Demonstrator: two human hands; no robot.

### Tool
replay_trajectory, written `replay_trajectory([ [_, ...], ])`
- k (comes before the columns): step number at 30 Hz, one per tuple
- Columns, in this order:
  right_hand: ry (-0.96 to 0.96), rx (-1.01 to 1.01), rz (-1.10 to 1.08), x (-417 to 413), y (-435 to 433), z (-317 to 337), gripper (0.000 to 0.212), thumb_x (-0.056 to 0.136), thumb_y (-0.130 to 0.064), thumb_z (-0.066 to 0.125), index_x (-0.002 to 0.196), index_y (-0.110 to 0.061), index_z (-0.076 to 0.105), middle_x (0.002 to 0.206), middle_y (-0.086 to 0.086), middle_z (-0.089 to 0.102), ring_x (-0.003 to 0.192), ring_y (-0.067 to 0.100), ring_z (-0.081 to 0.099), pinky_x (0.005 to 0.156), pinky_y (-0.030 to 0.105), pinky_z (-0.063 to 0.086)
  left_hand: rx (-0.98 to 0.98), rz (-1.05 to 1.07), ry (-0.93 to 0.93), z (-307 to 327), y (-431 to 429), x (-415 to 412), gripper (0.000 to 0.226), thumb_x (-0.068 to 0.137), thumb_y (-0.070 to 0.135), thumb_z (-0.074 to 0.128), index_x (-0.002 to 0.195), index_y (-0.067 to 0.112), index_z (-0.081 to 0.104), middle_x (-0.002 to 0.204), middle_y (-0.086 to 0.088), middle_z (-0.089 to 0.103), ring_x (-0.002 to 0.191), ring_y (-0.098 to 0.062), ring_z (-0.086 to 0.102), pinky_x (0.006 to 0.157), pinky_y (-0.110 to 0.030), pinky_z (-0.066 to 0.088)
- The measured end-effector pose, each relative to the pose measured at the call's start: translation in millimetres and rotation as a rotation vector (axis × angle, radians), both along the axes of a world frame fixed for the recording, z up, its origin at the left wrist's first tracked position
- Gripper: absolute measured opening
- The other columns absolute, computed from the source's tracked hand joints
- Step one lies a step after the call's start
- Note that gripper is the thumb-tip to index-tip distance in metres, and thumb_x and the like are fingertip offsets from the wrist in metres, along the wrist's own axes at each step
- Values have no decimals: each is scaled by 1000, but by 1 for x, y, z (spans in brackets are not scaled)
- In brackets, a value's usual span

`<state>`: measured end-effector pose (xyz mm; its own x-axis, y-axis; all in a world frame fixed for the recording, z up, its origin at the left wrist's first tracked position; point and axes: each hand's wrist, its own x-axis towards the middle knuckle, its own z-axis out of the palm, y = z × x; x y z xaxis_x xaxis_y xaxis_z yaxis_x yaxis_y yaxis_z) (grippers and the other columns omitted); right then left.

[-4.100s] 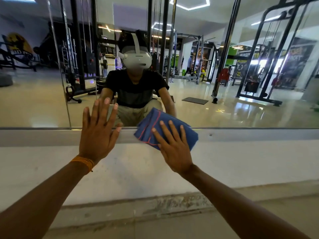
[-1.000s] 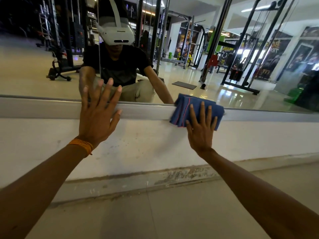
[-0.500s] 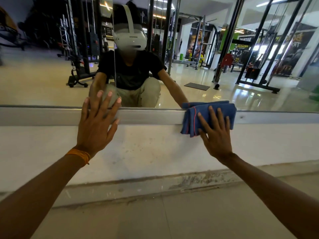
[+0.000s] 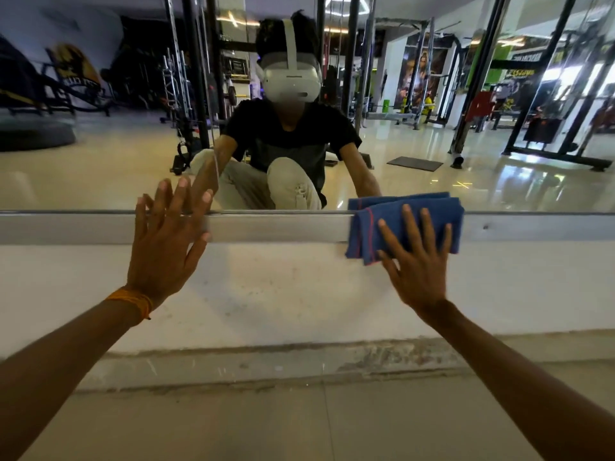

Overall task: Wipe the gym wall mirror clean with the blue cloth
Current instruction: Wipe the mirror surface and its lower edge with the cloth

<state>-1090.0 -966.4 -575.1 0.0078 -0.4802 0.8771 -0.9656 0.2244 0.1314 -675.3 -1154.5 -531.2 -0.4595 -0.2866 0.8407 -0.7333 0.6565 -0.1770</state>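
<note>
The wall mirror (image 4: 100, 168) fills the upper half of the head view and reflects the gym and a crouching person. A metal strip (image 4: 283, 227) frames its bottom edge. The folded blue cloth (image 4: 382, 214) with red stitching lies flat over that strip, right of centre. My right hand (image 4: 416, 264) presses it against the wall with straight, spread fingers. Left of centre, my left hand (image 4: 166, 241) lies flat across the strip, its fingertips reaching onto the glass. An orange band circles that wrist.
Below the strip runs a white wall base (image 4: 283, 294) with a worn, chipped foot (image 4: 266, 364), then tiled floor (image 4: 299, 424). Reflected gym machines and a dark floor mat show in the glass.
My right hand has slid the cloth rightward along the mirror's bottom edge, from the centre to right of centre. The left hand has stayed flat on the strip.
</note>
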Motion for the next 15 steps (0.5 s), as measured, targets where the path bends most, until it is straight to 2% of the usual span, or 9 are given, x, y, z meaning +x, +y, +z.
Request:
replay_trajectory([
  [2,-55,-21,-35,-2,-6,-2,66,107,-49,46,164,-42,13,172,8,12,159,35,5,121,72,9,-15,-5,-1,-3,-4,-2,62,107,38,40,163,13,28,172,-18,10,158,-43,7,123,-68,12],
  [4,-72,-58,-19,41,-26,-2,63,107,-46,49,163,-36,22,172,10,13,160,35,-1,121,73,9,-20,-10,35,-5,-5,-5,62,107,36,42,162,12,28,171,-19,11,158,-43,7,124,-67,10],
  [7,110,38,169,131,-68,5,69,101,-41,63,161,-34,30,171,11,21,159,37,5,121,72,8,-16,-28,1,-4,-11,4,63,107,37,41,163,13,26,171,-19,13,158,-41,9,124,-67,10],
  [9,217,47,241,169,-89,18,62,103,-43,58,160,-35,35,169,8,28,158,37,17,121,71,14,-44,-42,-58,1,-19,18,63,107,36,40,163,14,25,171,-17,14,158,-40,11,124,-67,11],
  [11,238,2,240,163,-94,21,59,106,-44,52,161,-36,33,169,7,29,157,36,22,122,68,15,-76,-50,-89,4,-24,26,62,107,35,40,163,14,26,171,-17,15,158,-39,13,124,-66,10],
  [15,119,-64,70,73,-49,-7,72,102,-38,60,163,-37,21,170,10,19,159,36,9,122,71,13,-105,-74,-71,-1,-34,34,59,108,35,39,161,11,32,170,-19,18,157,-42,15,124,-66,14],
])
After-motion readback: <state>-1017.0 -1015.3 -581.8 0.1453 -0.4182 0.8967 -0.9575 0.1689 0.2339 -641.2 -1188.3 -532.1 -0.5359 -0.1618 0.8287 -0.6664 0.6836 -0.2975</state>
